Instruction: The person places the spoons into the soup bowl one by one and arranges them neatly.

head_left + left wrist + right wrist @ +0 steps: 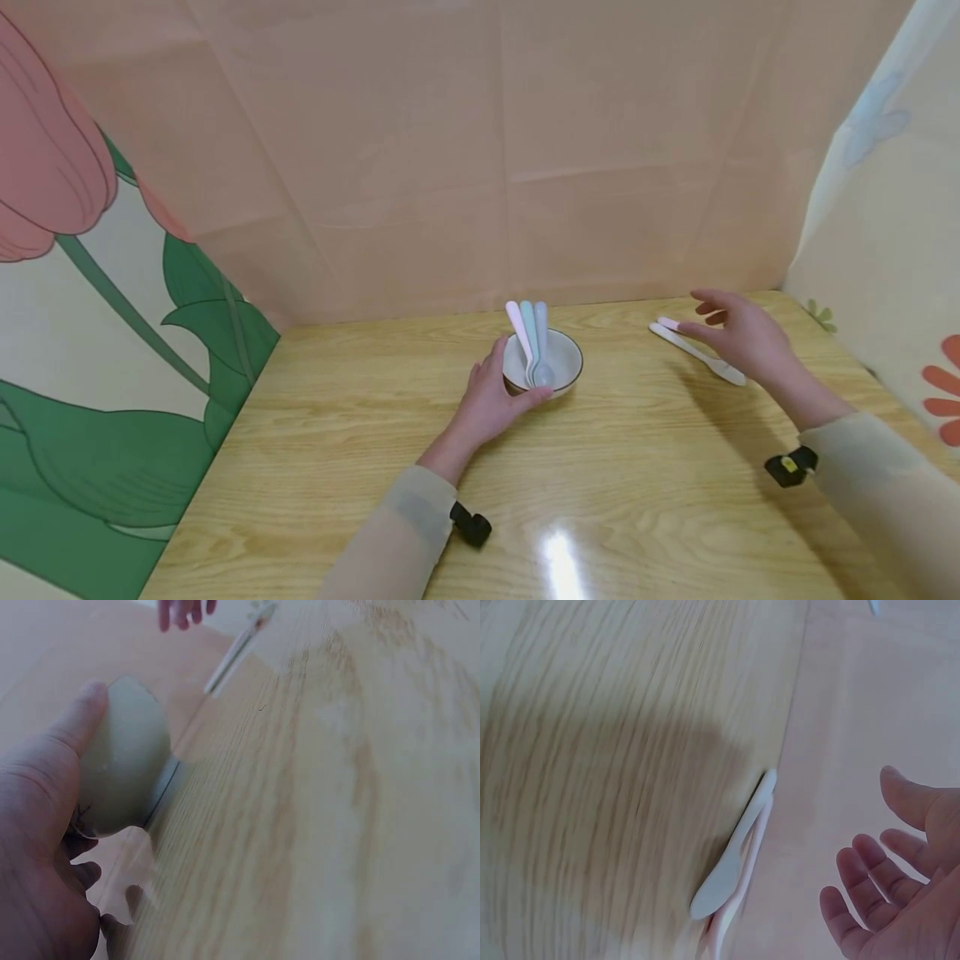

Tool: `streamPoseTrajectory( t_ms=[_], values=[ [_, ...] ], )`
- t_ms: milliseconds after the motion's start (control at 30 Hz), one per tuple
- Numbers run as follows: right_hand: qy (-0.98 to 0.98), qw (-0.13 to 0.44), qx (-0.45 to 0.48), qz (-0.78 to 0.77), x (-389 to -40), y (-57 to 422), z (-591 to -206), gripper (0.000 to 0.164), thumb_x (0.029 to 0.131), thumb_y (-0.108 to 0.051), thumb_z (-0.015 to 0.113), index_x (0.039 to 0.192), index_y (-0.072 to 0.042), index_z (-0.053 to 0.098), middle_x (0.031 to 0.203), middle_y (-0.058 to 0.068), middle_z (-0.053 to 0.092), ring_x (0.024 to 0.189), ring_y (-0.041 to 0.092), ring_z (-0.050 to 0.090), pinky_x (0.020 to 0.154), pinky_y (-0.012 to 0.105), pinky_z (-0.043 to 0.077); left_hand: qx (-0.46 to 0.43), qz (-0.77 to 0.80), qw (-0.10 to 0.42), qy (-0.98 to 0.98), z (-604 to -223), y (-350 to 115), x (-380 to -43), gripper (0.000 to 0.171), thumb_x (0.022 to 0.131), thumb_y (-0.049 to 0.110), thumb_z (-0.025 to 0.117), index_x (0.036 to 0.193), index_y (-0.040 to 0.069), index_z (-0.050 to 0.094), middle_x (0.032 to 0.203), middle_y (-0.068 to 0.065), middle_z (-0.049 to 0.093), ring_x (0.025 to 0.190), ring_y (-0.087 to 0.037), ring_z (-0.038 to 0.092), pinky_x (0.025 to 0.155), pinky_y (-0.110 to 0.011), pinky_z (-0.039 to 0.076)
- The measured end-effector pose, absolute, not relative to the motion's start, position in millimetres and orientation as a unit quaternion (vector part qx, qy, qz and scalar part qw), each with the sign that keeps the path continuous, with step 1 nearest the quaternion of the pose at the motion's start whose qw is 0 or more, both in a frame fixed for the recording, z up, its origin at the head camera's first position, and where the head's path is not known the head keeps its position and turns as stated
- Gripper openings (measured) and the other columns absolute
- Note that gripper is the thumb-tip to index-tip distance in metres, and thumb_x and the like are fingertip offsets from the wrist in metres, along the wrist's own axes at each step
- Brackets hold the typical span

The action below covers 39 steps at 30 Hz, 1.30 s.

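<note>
"Holding what?"

"Grasping the bowl (564, 358), with three spoons (529, 327) inside, toward the back of the counter (360, 400), using the left grip (491, 400)."

"And on the right?"

"Holding nothing with the right grip (742, 337), loosely spread near a white utensil (718, 885) and a pink utensil (721, 927). Better, probably, to steady the bowl and pinch just one utensil."

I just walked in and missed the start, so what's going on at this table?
A person's left hand is holding a small bowl, with three pastel-handled utensils leaning in it, handles up. The right hand is over to the right, holding nothing, its fingers apart from a white utensil and a pink one lying side by side on the table.
</note>
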State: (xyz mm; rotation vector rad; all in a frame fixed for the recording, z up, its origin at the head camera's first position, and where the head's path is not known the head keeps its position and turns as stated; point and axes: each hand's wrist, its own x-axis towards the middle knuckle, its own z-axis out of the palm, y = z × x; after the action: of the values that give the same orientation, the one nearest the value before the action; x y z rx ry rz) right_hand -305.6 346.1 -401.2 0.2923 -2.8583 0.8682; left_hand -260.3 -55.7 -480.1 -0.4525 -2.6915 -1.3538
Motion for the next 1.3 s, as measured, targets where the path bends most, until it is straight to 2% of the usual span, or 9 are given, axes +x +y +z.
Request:
streamPoseTrajectory(
  t_ms=[200,500,733,900,1167,1300],
  values=[
    [-0.954,0.067,0.095,0.277,-313.7,360.6,-407.8,0.071,0.109,-0.040,0.073,0.159,0.005,0.050,0.141,0.035,0.062,0.126,0.055,0.061,0.096,0.071,0.046,-0.138,-0.446,0.039,-0.883,-478.8,-55.8,-258.6,0.109,0.091,0.060,0.088,0.174,0.027,0.027,0.161,0.003,0.052,0.148,-0.029,0.047,0.129,-0.052,0.024],
    [-0.959,0.058,0.087,0.265,-322.0,381.4,-411.6,0.069,0.111,-0.040,0.069,0.158,0.007,0.050,0.139,0.037,0.062,0.125,0.056,0.061,0.097,0.071,0.044,-0.143,-0.449,0.042,-0.881,-478.2,-55.8,-258.7,0.108,0.091,0.059,0.088,0.173,0.023,0.028,0.160,0.003,0.053,0.147,-0.026,0.049,0.132,-0.052,0.018],
    [-0.954,0.052,0.093,0.280,-329.4,391.1,-416.6,0.071,0.110,-0.042,0.071,0.158,0.006,0.050,0.141,0.038,0.061,0.130,0.056,0.055,0.102,0.072,0.044,-0.153,-0.445,0.060,-0.880,-475.0,-56.5,-257.1,0.105,0.091,0.057,0.089,0.170,0.016,0.033,0.154,0.000,0.058,0.141,-0.027,0.053,0.127,-0.050,0.028],
    [-0.951,0.047,0.097,0.289,-333.8,394.7,-422.3,0.067,0.109,-0.037,0.073,0.157,0.006,0.052,0.142,0.038,0.060,0.132,0.057,0.053,0.102,0.072,0.043,-0.149,-0.443,0.058,-0.882,-475.6,-57.4,-256.6,0.106,0.091,0.059,0.088,0.171,0.018,0.032,0.156,0.000,0.057,0.141,-0.028,0.051,0.124,-0.051,0.031],
    [-0.958,0.011,0.094,0.270,-346.2,399.8,-437.0,0.069,0.110,-0.037,0.072,0.159,0.006,0.050,0.143,0.036,0.062,0.131,0.055,0.057,0.102,0.066,0.046,-0.146,-0.444,0.053,-0.883,-475.5,-58.7,-255.5,0.107,0.091,0.059,0.088,0.172,0.018,0.031,0.158,0.002,0.055,0.144,-0.027,0.050,0.130,-0.052,0.023],
    [-0.961,0.005,0.095,0.261,-352.0,402.2,-443.5,0.067,0.110,-0.037,0.072,0.156,0.007,0.052,0.137,0.034,0.066,0.123,0.050,0.061,0.097,0.063,0.047,-0.143,-0.444,0.050,-0.883,-476.1,-59.1,-255.8,0.107,0.091,0.059,0.088,0.172,0.020,0.031,0.157,0.004,0.055,0.144,-0.026,0.050,0.128,-0.051,0.025]
  ],
)
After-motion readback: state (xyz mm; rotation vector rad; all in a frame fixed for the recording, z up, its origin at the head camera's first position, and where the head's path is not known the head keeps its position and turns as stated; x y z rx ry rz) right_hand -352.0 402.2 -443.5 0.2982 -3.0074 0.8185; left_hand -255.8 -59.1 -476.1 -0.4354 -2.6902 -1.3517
